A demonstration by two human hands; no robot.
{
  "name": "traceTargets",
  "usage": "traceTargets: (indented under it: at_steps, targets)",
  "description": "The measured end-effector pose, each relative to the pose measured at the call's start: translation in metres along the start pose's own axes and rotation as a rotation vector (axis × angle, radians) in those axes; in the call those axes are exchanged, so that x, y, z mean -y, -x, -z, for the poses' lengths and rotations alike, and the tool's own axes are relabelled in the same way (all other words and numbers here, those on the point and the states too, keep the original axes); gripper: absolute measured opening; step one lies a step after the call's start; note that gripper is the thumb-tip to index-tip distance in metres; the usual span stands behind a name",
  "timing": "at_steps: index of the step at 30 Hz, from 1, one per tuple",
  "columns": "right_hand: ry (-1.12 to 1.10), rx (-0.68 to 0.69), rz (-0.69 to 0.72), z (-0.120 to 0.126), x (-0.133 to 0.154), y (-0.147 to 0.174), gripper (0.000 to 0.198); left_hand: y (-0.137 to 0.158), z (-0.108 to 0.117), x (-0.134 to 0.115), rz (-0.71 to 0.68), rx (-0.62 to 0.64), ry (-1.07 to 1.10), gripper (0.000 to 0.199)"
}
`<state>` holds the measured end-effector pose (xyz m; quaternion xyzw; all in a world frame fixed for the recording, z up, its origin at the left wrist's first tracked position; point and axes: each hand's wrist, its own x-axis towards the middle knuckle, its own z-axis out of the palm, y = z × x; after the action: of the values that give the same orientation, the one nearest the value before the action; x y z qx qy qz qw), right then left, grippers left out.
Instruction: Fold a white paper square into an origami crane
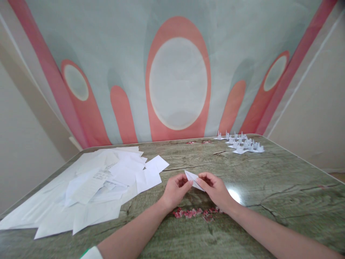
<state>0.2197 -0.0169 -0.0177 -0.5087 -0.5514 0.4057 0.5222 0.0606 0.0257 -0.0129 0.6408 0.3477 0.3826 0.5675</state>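
Observation:
A small white folded paper (193, 178), pointed at its far left tip, is held between both hands over the middle of the table. My left hand (175, 190) pinches its left side, with the thumb on top. On the other side my right hand (215, 187) grips it between thumb and curled fingers. A crease runs along the visible face of the paper. The fingers underneath are partly hidden.
Loose white sheets (107, 183), some with writing, spread in a heap over the left of the wood-patterned table (269, 187). Several folded white paper figures (241, 143) stand grouped at the back right. A patterned backdrop (178, 82) rises behind the table's far edge.

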Motion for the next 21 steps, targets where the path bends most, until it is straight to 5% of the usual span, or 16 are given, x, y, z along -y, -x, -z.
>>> traceTargets:
  at_steps: [10,16,21]
  targets:
    - [0.026,0.061,-0.018,0.0,-0.002,0.0,0.029,0.003,-0.001,-0.004,-0.025,0.005,-0.086,0.025]
    - [-0.042,-0.006,-0.037,0.001,-0.001,0.0,0.029,0.001,-0.004,0.003,-0.062,-0.084,-0.027,0.021]
    - [-0.09,-0.039,-0.047,0.001,0.0,0.0,0.03,0.002,-0.003,0.007,-0.081,-0.048,-0.191,0.022]
